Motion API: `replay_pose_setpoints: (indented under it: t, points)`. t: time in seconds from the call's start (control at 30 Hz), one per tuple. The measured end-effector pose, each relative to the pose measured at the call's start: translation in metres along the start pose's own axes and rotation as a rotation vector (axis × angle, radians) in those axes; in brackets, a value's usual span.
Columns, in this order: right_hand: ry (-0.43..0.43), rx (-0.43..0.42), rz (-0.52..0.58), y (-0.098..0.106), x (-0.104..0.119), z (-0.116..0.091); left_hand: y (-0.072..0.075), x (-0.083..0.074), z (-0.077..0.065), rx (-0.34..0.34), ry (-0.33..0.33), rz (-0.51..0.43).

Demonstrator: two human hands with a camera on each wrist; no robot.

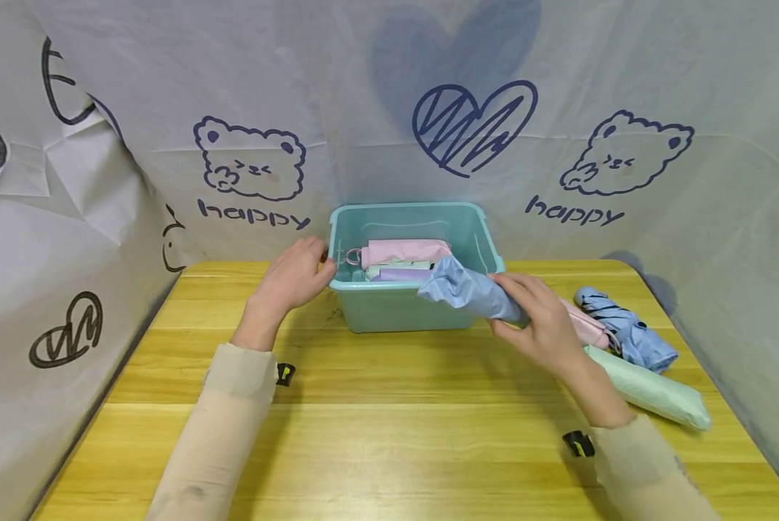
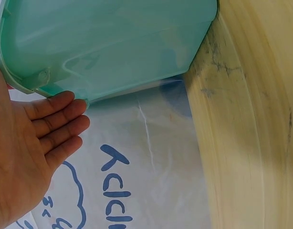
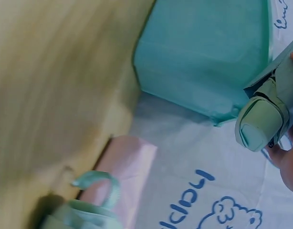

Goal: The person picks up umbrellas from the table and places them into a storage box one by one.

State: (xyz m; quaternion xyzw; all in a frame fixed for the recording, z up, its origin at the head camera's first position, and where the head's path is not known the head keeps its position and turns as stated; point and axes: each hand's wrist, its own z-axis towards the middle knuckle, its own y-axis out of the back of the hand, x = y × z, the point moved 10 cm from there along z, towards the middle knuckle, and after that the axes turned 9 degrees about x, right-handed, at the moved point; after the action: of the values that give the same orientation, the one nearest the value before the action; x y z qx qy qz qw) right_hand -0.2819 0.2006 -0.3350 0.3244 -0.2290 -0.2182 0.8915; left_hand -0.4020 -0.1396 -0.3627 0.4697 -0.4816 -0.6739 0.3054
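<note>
From my remote seat I took this for a small, curtained-off corner, homelike in its trimmings; pale sheeting (image 1: 363, 159) hung behind the counter (image 1: 396, 420) and along both sides, creased and printed with cartoon bears (image 1: 252, 163), hearts (image 1: 474, 129) and the word "happy"; the counter had a yellowish wood-grain top; a plastic tub (image 1: 405, 311) and folded umbrellas (image 1: 649, 387) looked like household goods; I could not tell what room or building lay beyond the sheeting.
</note>
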Motion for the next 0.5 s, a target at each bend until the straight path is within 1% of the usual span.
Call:
replay_pose_setpoints:
  t: [0.2, 0.4, 0.5]
  points:
    - [0.054, -0.004, -0.036, 0.010, 0.006, 0.019, 0.000, 0.000, 0.001, 0.002, -0.001, 0.001]
    - [0.100, 0.046, -0.078, 0.017, 0.013, 0.043, -0.001, 0.001, 0.001, 0.003, 0.006, 0.002]
    - [0.113, 0.086, -0.108, 0.017, 0.015, 0.056, 0.000, 0.001, 0.001, 0.003, 0.005, -0.001]
